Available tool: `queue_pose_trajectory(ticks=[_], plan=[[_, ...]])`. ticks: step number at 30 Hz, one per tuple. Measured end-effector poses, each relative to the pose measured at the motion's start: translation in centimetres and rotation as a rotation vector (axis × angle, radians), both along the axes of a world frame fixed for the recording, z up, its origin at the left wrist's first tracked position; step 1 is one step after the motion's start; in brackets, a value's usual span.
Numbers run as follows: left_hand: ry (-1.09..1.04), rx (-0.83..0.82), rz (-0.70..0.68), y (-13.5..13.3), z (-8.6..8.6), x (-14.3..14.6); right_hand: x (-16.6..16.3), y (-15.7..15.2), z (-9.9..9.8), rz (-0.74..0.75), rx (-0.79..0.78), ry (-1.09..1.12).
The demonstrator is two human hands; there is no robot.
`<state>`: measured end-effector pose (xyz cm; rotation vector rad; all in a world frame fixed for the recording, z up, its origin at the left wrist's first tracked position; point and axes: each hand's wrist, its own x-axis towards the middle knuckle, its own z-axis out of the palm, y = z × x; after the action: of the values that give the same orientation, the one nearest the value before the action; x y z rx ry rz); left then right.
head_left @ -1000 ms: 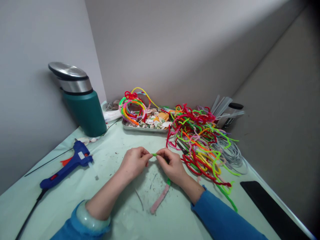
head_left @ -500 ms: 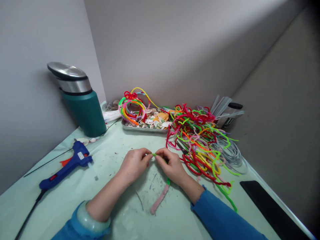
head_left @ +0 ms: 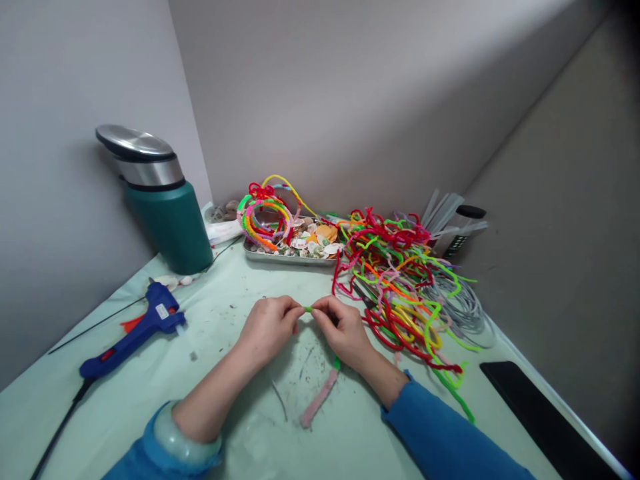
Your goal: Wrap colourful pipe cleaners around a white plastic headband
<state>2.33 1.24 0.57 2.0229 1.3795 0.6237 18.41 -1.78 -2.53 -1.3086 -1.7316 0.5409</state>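
Observation:
Between the fingertips of my two hands is a short stretch of green pipe cleaner (head_left: 309, 309). My left hand (head_left: 273, 328) pinches one end of it with thumb and forefinger. The other end is pinched by my right hand (head_left: 344, 330), whose curled fingers hide the rest. Below my right hand a pink strip (head_left: 320, 399) with a green tip hangs or lies; I cannot tell whether it joins the green piece. A thin grey wire piece (head_left: 279, 401) lies on the pale green table cover (head_left: 250, 440) between my forearms.
At left lie a blue glue gun (head_left: 135, 328) with its cord and a green bottle (head_left: 170, 227). Behind my hands stands a metal tray (head_left: 293, 260) of shells and wound pipe cleaners. A tangled pipe cleaner pile (head_left: 390, 253), grey wire coil (head_left: 467, 307) and black flat object (head_left: 543, 413) are at right.
My fingertips have drawn very slightly apart, so a little more of the green piece shows between them. All else stays put.

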Motion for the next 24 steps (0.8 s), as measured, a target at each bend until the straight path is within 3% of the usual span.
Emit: queue_pose_trajectory(ticks=[7, 16, 24], plan=[[-0.086, -0.063, 0.0, 0.02, -0.44, 0.08, 0.05, 0.11, -0.14, 0.002, -0.004, 0.008], [-0.07, 0.003, -0.008, 0.01, -0.72, -0.06, -0.05, 0.13, -0.02, 0.003, 0.014, 0.024], [-0.094, -0.035, -0.009, 0.08, -0.51, 0.06, 0.03, 0.07, -0.12, -0.004, 0.005, 0.022]])
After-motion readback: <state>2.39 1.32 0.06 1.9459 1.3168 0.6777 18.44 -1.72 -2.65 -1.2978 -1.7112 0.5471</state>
